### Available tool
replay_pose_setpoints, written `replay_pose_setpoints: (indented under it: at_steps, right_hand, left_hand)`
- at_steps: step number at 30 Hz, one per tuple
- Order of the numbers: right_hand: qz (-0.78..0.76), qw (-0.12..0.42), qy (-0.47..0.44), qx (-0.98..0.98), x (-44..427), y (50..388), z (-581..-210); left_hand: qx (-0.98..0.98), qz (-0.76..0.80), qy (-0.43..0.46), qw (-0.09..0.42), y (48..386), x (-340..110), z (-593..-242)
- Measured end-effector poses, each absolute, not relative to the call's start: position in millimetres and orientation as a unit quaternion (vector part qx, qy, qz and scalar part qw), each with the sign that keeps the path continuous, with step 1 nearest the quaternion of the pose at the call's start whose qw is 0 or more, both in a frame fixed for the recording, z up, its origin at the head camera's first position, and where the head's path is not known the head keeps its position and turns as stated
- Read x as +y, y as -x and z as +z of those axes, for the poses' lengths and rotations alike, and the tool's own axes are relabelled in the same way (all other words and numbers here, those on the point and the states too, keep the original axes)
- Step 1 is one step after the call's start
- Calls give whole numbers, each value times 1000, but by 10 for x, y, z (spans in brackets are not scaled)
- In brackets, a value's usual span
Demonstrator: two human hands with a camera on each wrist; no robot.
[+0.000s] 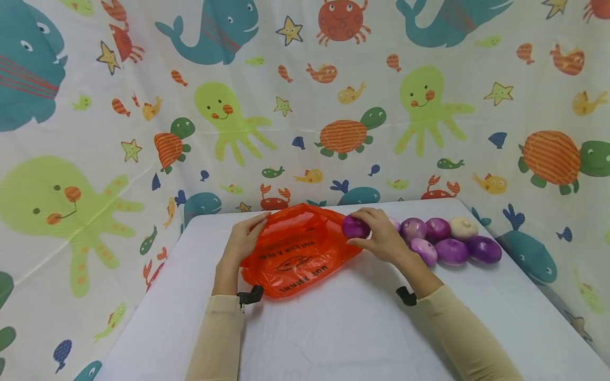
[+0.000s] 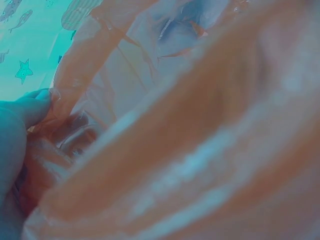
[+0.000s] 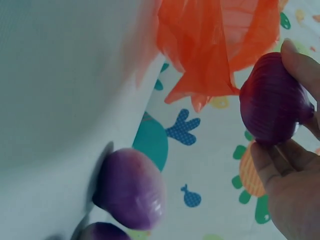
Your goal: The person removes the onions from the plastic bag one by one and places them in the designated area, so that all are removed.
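Note:
A red plastic bag [image 1: 290, 254] with dark printing lies spread on the table, its mouth toward the back. My left hand [image 1: 244, 241] pinches the bag's left edge; in the left wrist view the thumb [image 2: 37, 107] presses against the film. At the bag's right edge, my right hand [image 1: 381, 235] holds a purple onion [image 1: 356, 227]. The right wrist view shows that onion [image 3: 272, 100] between thumb and fingertips, apart from the table, beside the red bag [image 3: 200, 55].
Several onions, mostly purple with one pale onion [image 1: 463, 228], sit in two rows right of my right hand. The white table [image 1: 333, 338] meets a sea-animal curtain [image 1: 295, 106] behind and at both sides.

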State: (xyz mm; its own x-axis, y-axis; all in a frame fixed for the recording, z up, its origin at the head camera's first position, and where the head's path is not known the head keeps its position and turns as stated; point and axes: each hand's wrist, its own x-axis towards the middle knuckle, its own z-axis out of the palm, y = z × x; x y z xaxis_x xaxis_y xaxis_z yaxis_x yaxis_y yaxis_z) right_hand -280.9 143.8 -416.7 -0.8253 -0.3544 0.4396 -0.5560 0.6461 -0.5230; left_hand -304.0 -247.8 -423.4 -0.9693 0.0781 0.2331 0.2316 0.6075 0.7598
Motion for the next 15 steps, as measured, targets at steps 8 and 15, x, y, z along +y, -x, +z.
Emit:
replay_pose_setpoints:
  at_steps: [8,15]
  right_hand:
    - [328,154,-237,-901,1620,2800,-4122]
    - [318,143,-221,-911,1808,2775,-4097]
  left_hand:
    - [-891,-442,79,75,3037,-2481,-4216]
    - [-891,-441,79,73,3039,-2485,-4219]
